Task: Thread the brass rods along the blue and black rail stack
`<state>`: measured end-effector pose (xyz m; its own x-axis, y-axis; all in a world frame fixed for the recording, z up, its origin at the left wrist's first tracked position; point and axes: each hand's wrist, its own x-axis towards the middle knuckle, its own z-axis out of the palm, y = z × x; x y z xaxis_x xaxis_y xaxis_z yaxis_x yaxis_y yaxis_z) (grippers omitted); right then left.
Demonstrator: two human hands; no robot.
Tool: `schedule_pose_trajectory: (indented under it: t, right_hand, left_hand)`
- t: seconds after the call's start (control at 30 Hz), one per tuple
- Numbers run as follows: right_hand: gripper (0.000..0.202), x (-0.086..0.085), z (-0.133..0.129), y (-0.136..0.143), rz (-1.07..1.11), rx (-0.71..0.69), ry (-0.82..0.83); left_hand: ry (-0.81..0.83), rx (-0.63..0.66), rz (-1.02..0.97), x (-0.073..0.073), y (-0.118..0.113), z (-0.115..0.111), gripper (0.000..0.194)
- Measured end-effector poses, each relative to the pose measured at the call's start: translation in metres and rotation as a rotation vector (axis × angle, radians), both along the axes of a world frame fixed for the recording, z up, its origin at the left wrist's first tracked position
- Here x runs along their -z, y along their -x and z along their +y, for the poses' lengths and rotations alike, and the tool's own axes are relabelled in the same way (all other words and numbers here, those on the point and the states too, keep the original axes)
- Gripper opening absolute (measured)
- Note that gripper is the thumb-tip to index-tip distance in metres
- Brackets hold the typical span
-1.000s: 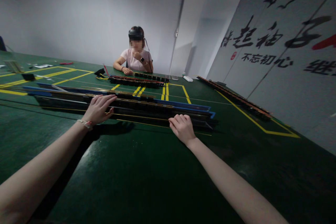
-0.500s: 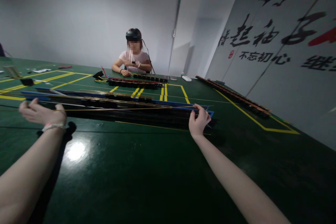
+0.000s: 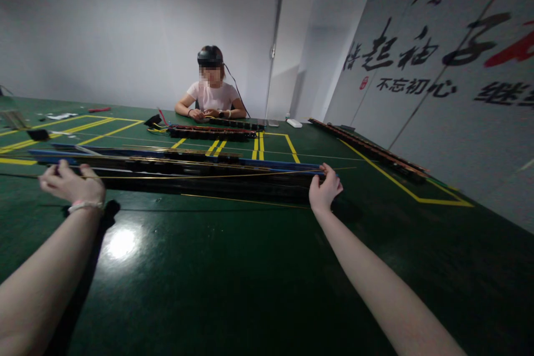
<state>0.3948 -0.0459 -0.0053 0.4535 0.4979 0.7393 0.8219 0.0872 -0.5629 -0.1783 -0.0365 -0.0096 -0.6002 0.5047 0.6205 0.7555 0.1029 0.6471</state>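
Observation:
A long, thin yellow rod (image 3: pixel 208 177) runs across in front of me, bowed slightly. Toward its left end, my left hand (image 3: pixel 75 184) is closed round it with fingers curled. My right hand (image 3: pixel 326 188) pinches it near the other end, and a short tip sticks out past the fingers. Just behind and under the rod lies a long black tray-like holder (image 3: pixel 250 188) with blue edges. More thin yellow rods (image 3: pixel 183 151) rest along the top of this holder. Another rod (image 3: pixel 233 200) lies along its near side.
The green table (image 3: pixel 233 278) carries yellow tape lines (image 3: pixel 296 150). Across it sits a co-worker (image 3: pixel 212 92) wearing a headset, behind a dark strip-like assembly (image 3: pixel 212 132) with wires. A second long assembly (image 3: pixel 371 147) lies at the right. A red-handled tool (image 3: pixel 99 109) is at far left.
My right hand has moved a little right along the holder's end, still pinching the rod. My left hand has shifted slightly right. The co-worker's hands have come together on the table.

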Motion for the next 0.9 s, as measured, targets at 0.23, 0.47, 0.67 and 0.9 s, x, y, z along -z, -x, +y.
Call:
schedule_pose_trajectory:
  t: [0.23, 0.47, 0.67, 0.9]
  right_hand:
    - [0.043, -0.003, -0.008, 0.022, -0.354, -0.285, 0.043]
    - [0.036, -0.004, -0.006, 0.016, -0.095, -0.146, 0.031]
    - [0.036, -0.004, -0.004, 0.012, -0.015, -0.115, 0.044]
    - [0.038, -0.002, -0.001, 0.007, 0.083, -0.014, 0.022]
  left_hand:
    - [0.015, -0.063, 0.019, -0.007, -0.023, 0.010, 0.067]
    - [-0.035, -0.048, -0.072, 0.000, -0.003, 0.011, 0.068]
    - [-0.078, -0.050, -0.081, 0.003, 0.004, 0.013, 0.074]
    - [-0.085, -0.073, -0.123, 0.012, 0.020, 0.026, 0.066]
